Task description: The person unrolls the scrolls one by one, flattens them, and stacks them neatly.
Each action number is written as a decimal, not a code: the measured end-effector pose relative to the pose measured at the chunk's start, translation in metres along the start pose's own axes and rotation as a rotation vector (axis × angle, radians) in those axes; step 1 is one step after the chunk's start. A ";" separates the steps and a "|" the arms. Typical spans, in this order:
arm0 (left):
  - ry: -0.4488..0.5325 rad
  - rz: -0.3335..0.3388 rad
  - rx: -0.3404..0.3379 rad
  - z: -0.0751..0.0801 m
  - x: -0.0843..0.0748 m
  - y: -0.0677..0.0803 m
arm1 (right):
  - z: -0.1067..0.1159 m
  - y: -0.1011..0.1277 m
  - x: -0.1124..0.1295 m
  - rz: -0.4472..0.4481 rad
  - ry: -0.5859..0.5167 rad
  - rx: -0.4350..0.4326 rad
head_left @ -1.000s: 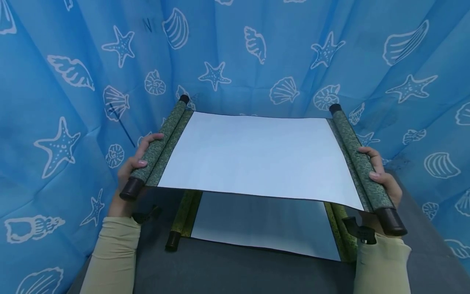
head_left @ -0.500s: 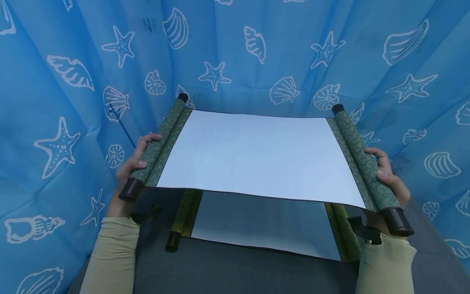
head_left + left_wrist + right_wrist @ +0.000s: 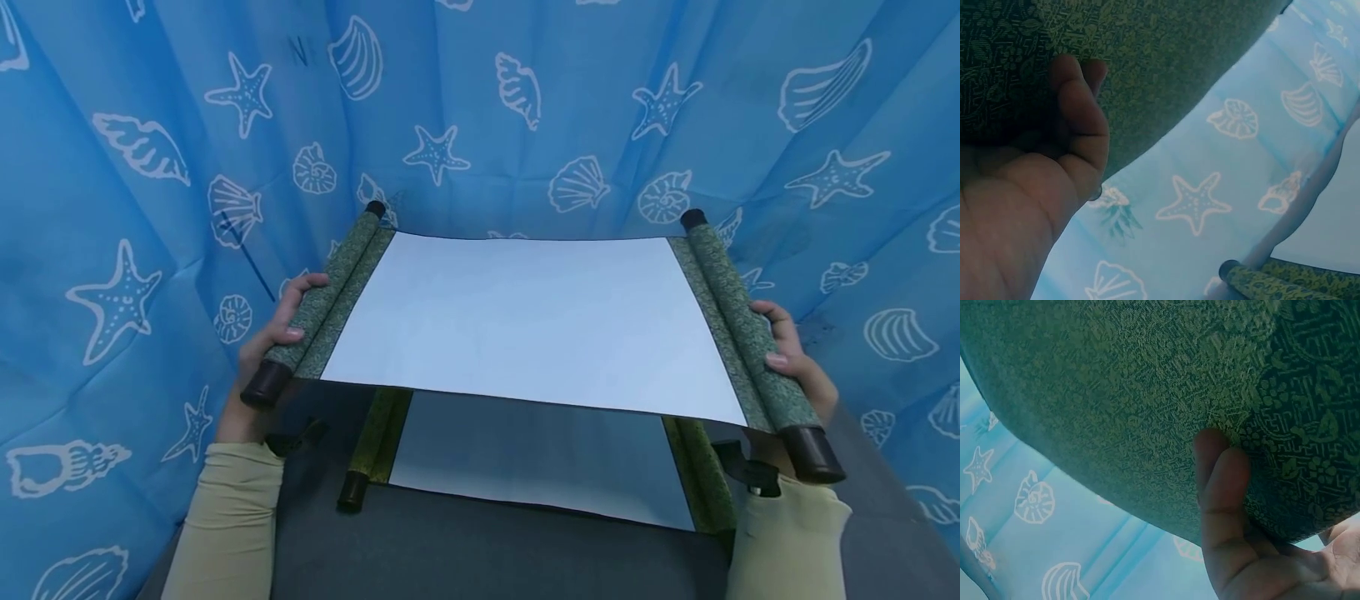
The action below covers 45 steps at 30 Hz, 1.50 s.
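Note:
A hanging scroll (image 3: 532, 325) with a blank white sheet and green patterned rolled ends is held up, partly unrolled, between both hands. My left hand (image 3: 273, 329) grips its left roll, thumb on the near side and fingers curled round behind. My right hand (image 3: 798, 358) holds the right roll the same way. Dark brown knobs cap both rolls. In the wrist views, the left hand (image 3: 1041, 169) and right hand (image 3: 1241, 531) curl their fingers against the green brocade back. Below lies a second scroll (image 3: 540, 467), also partly unrolled, its far part hidden by the raised one.
A dark grey table (image 3: 465, 558) lies under the second scroll. Behind and on both sides hangs a blue curtain (image 3: 480, 108) printed with white shells and starfish. Dark straps sit at both wrists by the cream sleeves (image 3: 228, 508).
My right hand has moved slightly to the right with its roll, drawing the raised scroll a little wider. The left hand has barely moved. The lower scroll stays put.

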State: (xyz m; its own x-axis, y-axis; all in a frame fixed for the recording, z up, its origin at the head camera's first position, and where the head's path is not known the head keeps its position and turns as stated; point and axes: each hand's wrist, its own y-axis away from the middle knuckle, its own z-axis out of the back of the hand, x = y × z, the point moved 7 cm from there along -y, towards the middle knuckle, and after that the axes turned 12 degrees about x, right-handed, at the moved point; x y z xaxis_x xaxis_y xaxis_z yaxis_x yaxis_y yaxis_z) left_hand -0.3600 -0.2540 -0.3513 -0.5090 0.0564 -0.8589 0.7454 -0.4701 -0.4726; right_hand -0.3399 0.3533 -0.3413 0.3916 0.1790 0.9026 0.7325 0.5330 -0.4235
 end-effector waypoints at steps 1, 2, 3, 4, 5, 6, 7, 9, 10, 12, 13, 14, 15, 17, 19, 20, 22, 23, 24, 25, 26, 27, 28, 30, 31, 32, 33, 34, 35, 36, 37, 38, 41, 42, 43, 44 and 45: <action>0.054 0.044 -0.022 -0.006 -0.005 0.003 | -0.005 0.000 0.001 -0.022 -0.019 0.006; 0.130 0.081 -0.041 -0.012 -0.010 0.005 | -0.010 0.000 0.003 -0.033 -0.074 0.015; 0.213 0.116 -0.069 -0.017 -0.013 0.008 | -0.014 -0.001 0.004 -0.032 -0.106 0.021; 0.228 0.125 -0.085 -0.019 -0.015 0.008 | -0.018 -0.002 0.005 -0.024 -0.126 0.020; 0.234 0.129 -0.100 -0.021 -0.018 0.008 | -0.021 -0.003 0.006 -0.016 -0.126 0.023; 0.262 0.132 -0.103 -0.023 -0.019 0.008 | -0.022 -0.003 0.006 -0.008 -0.121 0.010; 0.283 0.127 -0.101 -0.023 -0.018 0.008 | -0.022 -0.004 0.006 -0.001 -0.107 -0.004; 0.297 0.108 -0.093 -0.023 -0.017 0.008 | -0.022 -0.004 0.005 0.001 -0.066 -0.038; 0.303 0.100 -0.090 -0.023 -0.016 0.008 | -0.021 -0.004 0.005 -0.002 -0.052 -0.057; 0.342 0.077 -0.066 -0.023 -0.015 0.008 | -0.021 -0.005 0.004 -0.004 -0.042 -0.075; 0.355 0.061 -0.055 -0.024 -0.015 0.008 | -0.021 -0.005 0.004 -0.004 -0.044 -0.070; 0.370 0.048 -0.046 -0.024 -0.014 0.008 | -0.021 -0.005 0.004 -0.005 -0.054 -0.063; 0.381 0.037 -0.036 -0.024 -0.014 0.008 | -0.021 -0.005 0.004 -0.009 -0.063 -0.057; 0.398 0.026 -0.030 -0.024 -0.014 0.008 | -0.020 -0.004 0.003 -0.015 -0.077 -0.036; 0.398 0.022 -0.037 -0.023 -0.013 0.009 | -0.018 -0.004 0.003 -0.028 -0.073 -0.014; 0.393 0.025 -0.042 -0.022 -0.013 0.009 | -0.017 -0.004 0.003 -0.033 -0.078 -0.004; 0.385 0.031 -0.054 -0.021 -0.013 0.010 | -0.016 -0.004 0.002 -0.043 -0.077 0.011; 0.383 0.033 -0.060 -0.020 -0.012 0.011 | -0.015 -0.004 0.001 -0.046 -0.082 0.017; 0.386 0.035 -0.068 -0.020 -0.012 0.011 | -0.015 -0.005 0.000 -0.048 -0.081 0.019; 0.386 0.033 -0.069 -0.020 -0.012 0.011 | -0.015 -0.005 0.000 -0.045 -0.084 0.025; 0.387 0.029 -0.070 -0.020 -0.013 0.011 | -0.015 -0.005 0.000 -0.038 -0.085 0.032; 0.390 0.023 -0.071 -0.020 -0.013 0.011 | -0.015 -0.006 0.000 -0.036 -0.082 0.034; 0.400 0.018 -0.072 -0.020 -0.013 0.011 | -0.016 -0.006 0.000 -0.031 -0.083 0.036; 0.399 0.005 -0.069 -0.021 -0.015 0.010 | -0.018 -0.007 0.001 -0.020 -0.080 0.033; 0.397 0.001 -0.067 -0.021 -0.015 0.010 | -0.019 -0.007 0.001 -0.018 -0.085 0.033; 0.388 -0.001 -0.069 -0.021 -0.015 0.009 | -0.021 -0.007 0.001 -0.020 -0.088 0.018; 0.366 -0.003 -0.068 -0.021 -0.015 0.008 | -0.023 -0.007 0.001 -0.019 -0.100 0.005; 0.329 -0.002 -0.070 -0.021 -0.016 0.007 | -0.024 -0.007 0.002 -0.016 -0.099 -0.006; 0.285 0.000 -0.069 -0.020 -0.016 0.007 | -0.026 -0.007 0.003 -0.010 -0.101 -0.010; 0.269 0.006 -0.062 -0.020 -0.016 0.006 | -0.027 -0.007 0.004 -0.002 -0.105 -0.014; 0.211 0.008 -0.066 -0.019 -0.016 0.006 | -0.029 -0.007 0.005 0.008 -0.107 -0.024; 0.150 0.004 -0.063 -0.018 -0.016 0.005 | -0.030 -0.007 0.006 0.018 -0.108 -0.034; 0.033 -0.015 -0.043 -0.013 -0.013 0.005 | -0.033 -0.007 0.009 0.056 -0.149 -0.020; 0.014 -0.025 -0.039 -0.011 -0.012 0.005 | -0.034 -0.006 0.009 0.062 -0.165 -0.021; -0.039 -0.042 -0.034 -0.009 -0.012 0.004 | -0.034 -0.007 0.009 0.066 -0.179 -0.022; -0.047 -0.044 -0.029 -0.007 -0.010 0.004 | -0.034 -0.006 0.009 0.067 -0.194 -0.016; -0.048 -0.043 -0.025 -0.006 -0.008 0.004 | -0.035 -0.006 0.010 0.068 -0.206 -0.009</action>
State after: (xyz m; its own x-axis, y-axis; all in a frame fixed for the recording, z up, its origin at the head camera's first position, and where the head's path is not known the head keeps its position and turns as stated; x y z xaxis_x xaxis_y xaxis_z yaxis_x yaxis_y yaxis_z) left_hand -0.3502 -0.2514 -0.3472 -0.5607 0.0333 -0.8274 0.7327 -0.4456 -0.5144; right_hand -0.3215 0.3229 -0.3326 0.3192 0.3798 0.8683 0.7136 0.5066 -0.4839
